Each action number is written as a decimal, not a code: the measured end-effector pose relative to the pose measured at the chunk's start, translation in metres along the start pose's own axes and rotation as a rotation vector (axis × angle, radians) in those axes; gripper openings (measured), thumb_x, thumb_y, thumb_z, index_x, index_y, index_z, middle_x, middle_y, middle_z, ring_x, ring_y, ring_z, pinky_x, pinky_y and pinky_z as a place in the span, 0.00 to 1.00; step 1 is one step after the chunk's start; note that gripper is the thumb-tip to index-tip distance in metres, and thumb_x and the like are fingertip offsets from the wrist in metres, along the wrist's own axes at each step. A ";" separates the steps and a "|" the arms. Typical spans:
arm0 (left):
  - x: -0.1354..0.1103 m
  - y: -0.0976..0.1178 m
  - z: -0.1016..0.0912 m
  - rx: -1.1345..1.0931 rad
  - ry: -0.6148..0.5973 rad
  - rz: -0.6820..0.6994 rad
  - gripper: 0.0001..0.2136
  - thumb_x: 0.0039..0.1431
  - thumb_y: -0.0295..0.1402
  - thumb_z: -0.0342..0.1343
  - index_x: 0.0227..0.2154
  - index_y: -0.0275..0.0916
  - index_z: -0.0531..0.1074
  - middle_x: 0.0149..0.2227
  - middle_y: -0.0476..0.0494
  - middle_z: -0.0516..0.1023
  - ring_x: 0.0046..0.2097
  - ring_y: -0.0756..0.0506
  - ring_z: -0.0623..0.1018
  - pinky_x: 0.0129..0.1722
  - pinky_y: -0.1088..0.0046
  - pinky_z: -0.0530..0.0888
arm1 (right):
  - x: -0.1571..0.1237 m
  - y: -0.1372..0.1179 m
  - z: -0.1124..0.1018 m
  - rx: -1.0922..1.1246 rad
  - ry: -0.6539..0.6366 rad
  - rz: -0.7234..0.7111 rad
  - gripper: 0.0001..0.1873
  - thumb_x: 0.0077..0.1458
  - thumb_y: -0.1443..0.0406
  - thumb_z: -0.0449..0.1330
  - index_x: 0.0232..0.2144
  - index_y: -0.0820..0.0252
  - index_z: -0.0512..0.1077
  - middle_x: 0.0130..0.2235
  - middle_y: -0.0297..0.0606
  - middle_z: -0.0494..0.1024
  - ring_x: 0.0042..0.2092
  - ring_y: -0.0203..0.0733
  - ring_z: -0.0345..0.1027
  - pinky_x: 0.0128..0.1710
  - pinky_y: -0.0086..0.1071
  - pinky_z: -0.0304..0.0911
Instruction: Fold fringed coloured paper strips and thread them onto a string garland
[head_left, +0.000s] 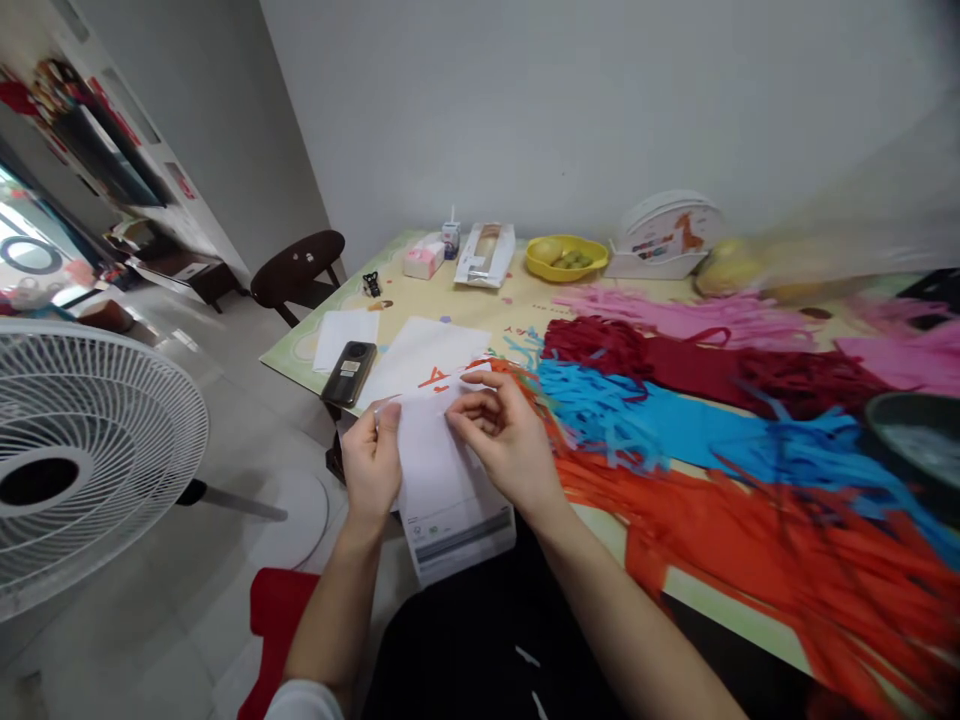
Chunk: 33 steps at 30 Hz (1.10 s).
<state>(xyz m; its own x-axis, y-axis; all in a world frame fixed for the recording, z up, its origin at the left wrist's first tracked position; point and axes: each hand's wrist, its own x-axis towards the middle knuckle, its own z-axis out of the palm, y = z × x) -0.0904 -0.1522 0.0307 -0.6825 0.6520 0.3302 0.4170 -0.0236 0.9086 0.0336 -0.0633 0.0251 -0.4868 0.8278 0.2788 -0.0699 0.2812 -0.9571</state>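
Observation:
A white paper sheet or packet (439, 475) with printed grey bands near its lower end hangs over my lap. My left hand (373, 458) grips its left edge, thumb on top. Over its upper right part, my right hand (510, 440) has thumb and fingertips drawn together in a pinch; anything between them is too small to make out. Just beyond the hands lie orange scraps (435, 378) on another white sheet (420, 350). A dark phone (349, 374) rests left of that sheet, near the table edge.
Fringed strips in orange (720, 530), blue (690, 415), dark red (690, 365) and pink (675, 312) cover the right side. Behind them stand a yellow fruit bowl (566, 270) and a white holder (652, 262). A fan (97, 460) stands left, a chair (300, 268) beyond.

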 end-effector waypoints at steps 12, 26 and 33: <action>0.005 -0.065 -0.034 -0.636 0.430 -0.436 0.21 0.51 0.51 0.61 0.37 0.37 0.77 0.37 0.41 0.82 0.36 0.46 0.80 0.38 0.71 0.77 | -0.078 0.009 -0.044 -0.090 -0.543 0.086 0.28 0.58 0.63 0.55 0.61 0.43 0.62 0.56 0.37 0.73 0.55 0.50 0.69 0.54 0.45 0.65; -0.003 -0.119 -0.015 -0.698 0.262 -0.550 0.33 0.45 0.26 0.67 0.56 0.47 0.65 0.40 0.47 0.82 0.35 0.46 0.82 0.43 0.64 0.79 | 0.065 0.070 -0.022 -1.162 -0.111 0.059 0.30 0.57 0.54 0.59 0.56 0.69 0.69 0.61 0.65 0.63 0.59 0.67 0.60 0.52 0.57 0.61; 0.016 -0.114 -0.035 -0.509 0.349 -0.486 0.38 0.52 0.24 0.60 0.65 0.49 0.53 0.52 0.39 0.78 0.38 0.43 0.83 0.41 0.62 0.80 | 0.044 0.126 -0.021 -1.111 -0.016 -0.050 0.27 0.54 0.78 0.48 0.56 0.69 0.68 0.62 0.57 0.65 0.59 0.54 0.62 0.55 0.47 0.61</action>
<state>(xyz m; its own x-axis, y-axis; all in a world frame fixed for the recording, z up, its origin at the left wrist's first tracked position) -0.1694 -0.1658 -0.0588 -0.9024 0.4040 -0.1497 -0.2452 -0.1959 0.9495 0.0219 0.0190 -0.0813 -0.5168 0.7992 0.3068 0.7250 0.5992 -0.3396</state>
